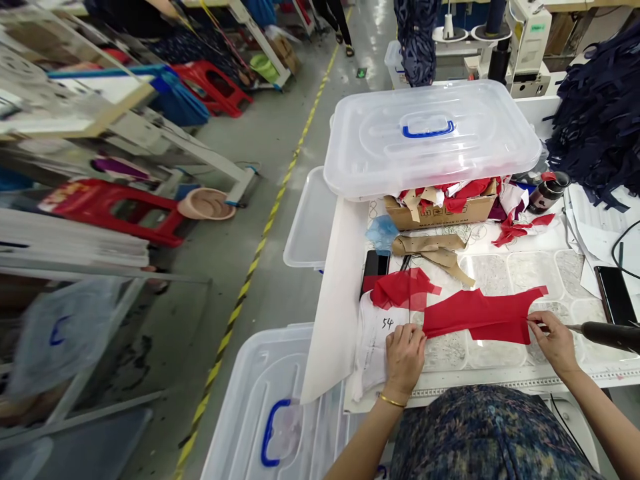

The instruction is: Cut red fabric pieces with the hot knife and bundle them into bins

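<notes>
A black-and-yellow striped line (263, 240) ran along the grey floor (280, 113), left of the white counter (440, 381). A red stool (125, 207) stood beside a pinkish basin (205, 205), and light glinted off the floor's far end.

Lit brightly, evenly and cool-white, apparently from above | glinting off the clear lid (367, 143) and, far back, off the grey floor (265, 143) | dimmer across the floor at lower left | smeared heavily along the left side | sharper around the red cloth (480, 317), legible at the inked 54 (387, 324) | stretched wide-angle toward the edges
</notes>
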Tool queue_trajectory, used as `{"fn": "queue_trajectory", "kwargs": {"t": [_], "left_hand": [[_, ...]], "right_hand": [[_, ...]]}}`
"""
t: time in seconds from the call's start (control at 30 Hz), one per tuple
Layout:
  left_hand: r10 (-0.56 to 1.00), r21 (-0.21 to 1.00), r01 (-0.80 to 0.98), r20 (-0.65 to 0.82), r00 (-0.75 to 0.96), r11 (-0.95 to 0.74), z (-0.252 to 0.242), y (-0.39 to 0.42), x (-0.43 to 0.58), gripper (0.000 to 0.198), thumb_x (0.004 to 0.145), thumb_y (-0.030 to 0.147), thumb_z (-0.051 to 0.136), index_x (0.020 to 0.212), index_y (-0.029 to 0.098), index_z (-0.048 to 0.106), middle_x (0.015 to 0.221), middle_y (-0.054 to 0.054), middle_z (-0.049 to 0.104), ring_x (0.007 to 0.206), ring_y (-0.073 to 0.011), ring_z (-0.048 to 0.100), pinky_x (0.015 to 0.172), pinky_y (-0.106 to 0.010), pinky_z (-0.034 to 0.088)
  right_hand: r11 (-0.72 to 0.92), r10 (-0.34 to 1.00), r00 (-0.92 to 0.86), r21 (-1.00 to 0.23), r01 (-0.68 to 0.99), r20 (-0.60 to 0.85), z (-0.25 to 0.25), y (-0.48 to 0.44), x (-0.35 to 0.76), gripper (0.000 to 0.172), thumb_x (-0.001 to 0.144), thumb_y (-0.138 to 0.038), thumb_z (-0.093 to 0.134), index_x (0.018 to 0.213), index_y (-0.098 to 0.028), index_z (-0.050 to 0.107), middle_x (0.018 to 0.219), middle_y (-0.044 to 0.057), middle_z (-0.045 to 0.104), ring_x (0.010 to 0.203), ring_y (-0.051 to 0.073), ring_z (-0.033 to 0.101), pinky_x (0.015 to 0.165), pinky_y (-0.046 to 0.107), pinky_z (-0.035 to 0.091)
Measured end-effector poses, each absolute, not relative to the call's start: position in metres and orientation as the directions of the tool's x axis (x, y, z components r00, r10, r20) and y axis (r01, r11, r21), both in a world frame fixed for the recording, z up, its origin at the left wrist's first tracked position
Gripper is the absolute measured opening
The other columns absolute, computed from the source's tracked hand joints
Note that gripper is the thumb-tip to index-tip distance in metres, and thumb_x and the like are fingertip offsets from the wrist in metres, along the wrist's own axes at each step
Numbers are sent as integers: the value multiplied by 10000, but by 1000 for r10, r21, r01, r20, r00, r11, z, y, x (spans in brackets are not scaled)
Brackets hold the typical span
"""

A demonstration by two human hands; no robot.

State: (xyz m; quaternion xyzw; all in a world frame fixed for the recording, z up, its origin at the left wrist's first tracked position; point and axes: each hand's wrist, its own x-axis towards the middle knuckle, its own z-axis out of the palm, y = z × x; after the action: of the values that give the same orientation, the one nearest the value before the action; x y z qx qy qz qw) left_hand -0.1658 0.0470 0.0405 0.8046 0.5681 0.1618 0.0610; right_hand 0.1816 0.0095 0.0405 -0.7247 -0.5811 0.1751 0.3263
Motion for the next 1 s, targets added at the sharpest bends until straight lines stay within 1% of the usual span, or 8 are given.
{"fn": "queue_trajectory", "kwargs": {"t": [0.2, 0.3, 0.43, 0.57, 0.7, 0.77, 0.87, 1.0], "left_hand": [[856, 427, 753, 371, 359, -501, 56, 34, -170, 163, 897, 87, 538, 803, 204, 604, 966, -63, 678, 945, -203, 597, 851, -358, 437], [832, 505, 664, 390, 394, -551, 63, 26, -173, 179, 887, 56, 521, 807, 206, 579, 997, -57, 696, 977, -189, 607, 885, -352, 463], [823, 585, 580, 375, 427, -568, 69, 16, -174, 187, 894, 33, 516, 816, 201, 547, 877, -28, 682, 896, -163, 601, 863, -327, 472], [813, 553, 599, 339, 474, -580, 69, 10, -173, 175, 916, 39, 490, 908, 191, 577, 841, -29, 654, 859, -166, 578, 825, -318, 467], [797, 473, 645, 291, 530, -601, 63, 3, -171, 242, 922, 42, 477, 1081, 175, 602, 833, -33, 644, 802, -173, 560, 768, -314, 451], [797, 445, 664, 265, 543, -601, 60, -2, -170, 224, 915, 51, 495, 1048, 183, 619, 787, -24, 620, 770, -176, 545, 741, -314, 441], [810, 443, 684, 223, 543, -580, 57, -9, -170, 158, 909, 77, 520, 886, 196, 621, 730, -14, 578, 743, -178, 526, 728, -319, 431], [819, 453, 688, 223, 528, -567, 54, -13, -170, 196, 910, 70, 497, 782, 197, 572, 757, -23, 585, 778, -180, 529, 767, -332, 451]], "right_hand": [[-130, 952, 283, -683, 719, 117, 43, 6, 184, 308, 915, -473, 496, 805, -226, 643, 795, 58, 679, 700, 190, 655, 593, 315, 579], [-132, 948, 294, -686, 715, 124, 43, 2, 186, 304, 918, -469, 490, 810, -227, 637, 819, 62, 683, 715, 187, 663, 578, 301, 580], [-144, 936, 323, -685, 714, 139, 42, -5, 187, 260, 920, -438, 499, 849, -223, 627, 879, 70, 702, 742, 184, 677, 596, 295, 592], [-150, 933, 331, -683, 715, 141, 39, -12, 186, 231, 919, -420, 505, 864, -226, 617, 920, 73, 718, 746, 181, 687, 590, 288, 590], [-142, 940, 312, -675, 724, 137, 35, -16, 185, 244, 910, -421, 504, 784, -233, 595, 900, 66, 724, 728, 175, 690, 580, 281, 587], [-141, 942, 306, -668, 731, 135, 34, -19, 185, 256, 909, -417, 493, 750, -237, 582, 902, 65, 725, 725, 175, 691, 583, 283, 587], [-139, 945, 298, -658, 740, 136, 34, -23, 186, 269, 910, -420, 487, 729, -241, 574, 910, 66, 728, 726, 179, 694, 584, 288, 586], [-129, 950, 281, -651, 748, 136, 35, -27, 185, 297, 910, -446, 495, 700, -245, 558, 873, 65, 725, 720, 185, 692, 612, 300, 590]]}}
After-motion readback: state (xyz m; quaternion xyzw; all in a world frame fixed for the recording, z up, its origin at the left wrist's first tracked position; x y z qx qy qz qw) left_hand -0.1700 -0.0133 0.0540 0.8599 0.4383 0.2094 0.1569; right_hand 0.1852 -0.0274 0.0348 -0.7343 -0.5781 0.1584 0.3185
